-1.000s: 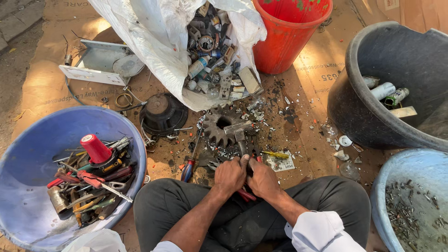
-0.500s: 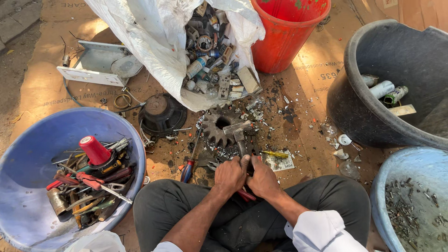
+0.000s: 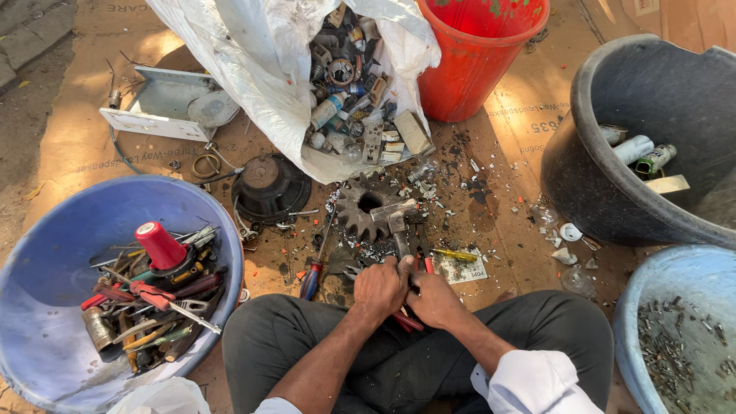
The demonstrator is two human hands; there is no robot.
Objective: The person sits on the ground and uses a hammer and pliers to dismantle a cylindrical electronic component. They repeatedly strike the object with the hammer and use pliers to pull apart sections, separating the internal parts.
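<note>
Sitting cross-legged on cardboard-covered floor point(image 3: 529, 115), a person is pressing both hands together just below a rusty toothed gear point(image 3: 360, 213), the landmark at the middle of the scene. The left hand point(image 3: 379, 290) and right hand point(image 3: 434, 300) are closing on red-handled pliers point(image 3: 406, 318), whose handles are poking out beneath the fists; both grips are clamped tight, apparently to squeeze something small, which the fingers are hiding. A hammer point(image 3: 397, 222) is lying across the gear's right edge, its handle pointing toward the hands, seemingly kept within easy reach. Above the gear, a white sack point(image 3: 261, 69) is spilling mixed metal scrap. To the gear's left a dark round speaker part point(image 3: 270, 188) is resting, and farther left a blue basin point(image 3: 54, 253) is holding hand tools. A red bucket point(image 3: 479, 54) is standing up and right of the gear, a black tub point(image 3: 613, 153) well right. Broken fragments are littering the floor around the gear, crowding the working spot.
</note>
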